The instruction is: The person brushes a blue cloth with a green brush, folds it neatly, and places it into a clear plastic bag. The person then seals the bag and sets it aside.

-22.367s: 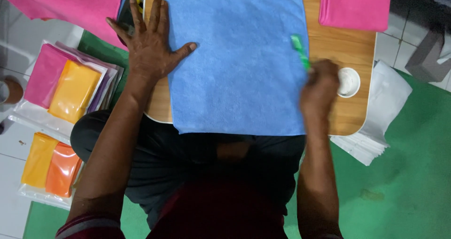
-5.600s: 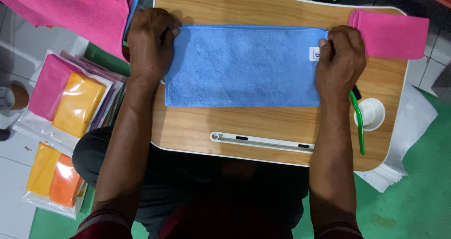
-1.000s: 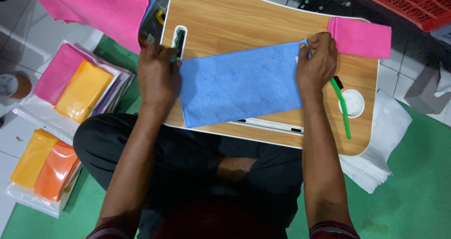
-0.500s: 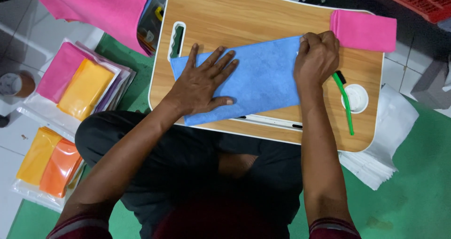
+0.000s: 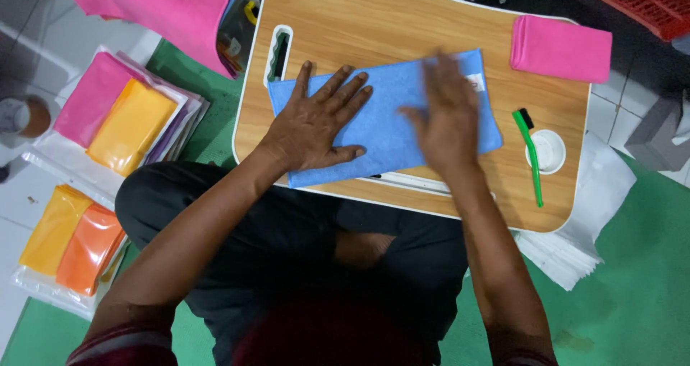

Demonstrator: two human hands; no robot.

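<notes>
A blue cloth (image 5: pixel 392 121), folded into a long strip, lies across a wooden lap table (image 5: pixel 402 28). My left hand (image 5: pixel 316 121) rests flat on the cloth's left half with fingers spread. Over the right half my right hand (image 5: pixel 445 118) also lies flat, palm down, blurred by motion. Neither hand grips anything. A small white label shows at the cloth's right end.
A folded pink cloth (image 5: pixel 560 48) sits at the table's far right corner. A green brush (image 5: pixel 530 154) and a white round cup (image 5: pixel 548 150) lie by the right edge. Packaged pink, yellow and orange cloths (image 5: pixel 122 121) lie on the floor to the left. White bags (image 5: pixel 596 215) lie to the right.
My right hand left the cloth's right end and slid left over it, now flat. The left hand stays spread on the left half. The cloth lies a little flatter.
</notes>
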